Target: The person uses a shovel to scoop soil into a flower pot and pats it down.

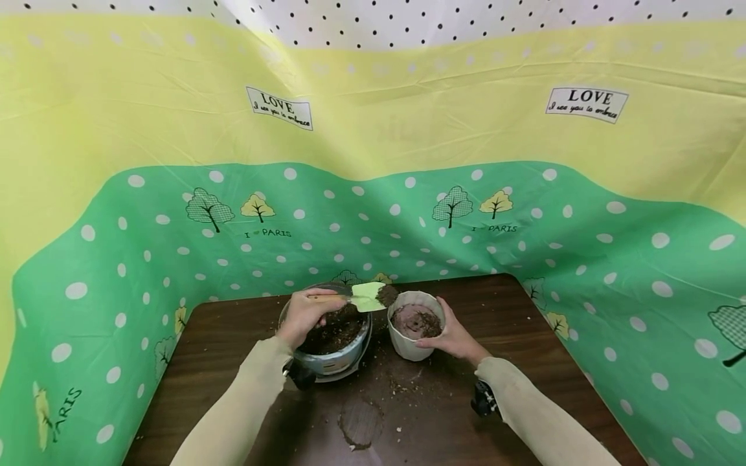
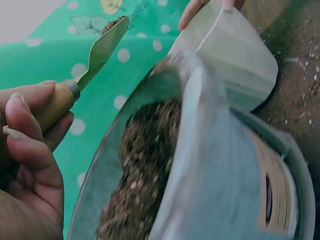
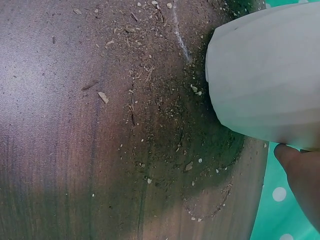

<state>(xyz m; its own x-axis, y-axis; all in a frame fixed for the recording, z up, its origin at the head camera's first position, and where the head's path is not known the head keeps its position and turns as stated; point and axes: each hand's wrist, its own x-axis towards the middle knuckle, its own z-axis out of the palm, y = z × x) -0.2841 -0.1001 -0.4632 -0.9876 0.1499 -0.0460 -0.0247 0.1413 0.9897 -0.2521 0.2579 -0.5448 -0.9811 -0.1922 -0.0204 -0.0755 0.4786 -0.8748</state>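
My left hand [image 1: 304, 315] grips the wooden handle of a light green garden trowel [image 1: 367, 296]. Dark soil [image 1: 387, 295] lies on the blade's tip, close to the rim of a white flowerpot [image 1: 408, 349]. Below the left hand sits a bag of potting soil [image 1: 332, 362], open at the top, with dark loose soil [image 2: 145, 165] inside. My right hand [image 1: 451, 333] holds the flowerpot by its right side, thumb at the front rim. Inside the pot are brown soil and a paler, pinkish-brown patch. In the right wrist view, only part of the pot's wall [image 3: 265, 75] shows.
Spilled soil crumbs [image 3: 160, 100] and small pale bits are scattered over the dark wooden table [image 1: 233, 362] in front of the pot. A ring of soil [image 1: 361, 424] marks the table near me. A green and yellow printed curtain [image 1: 373, 220] hangs behind the table and at both sides.
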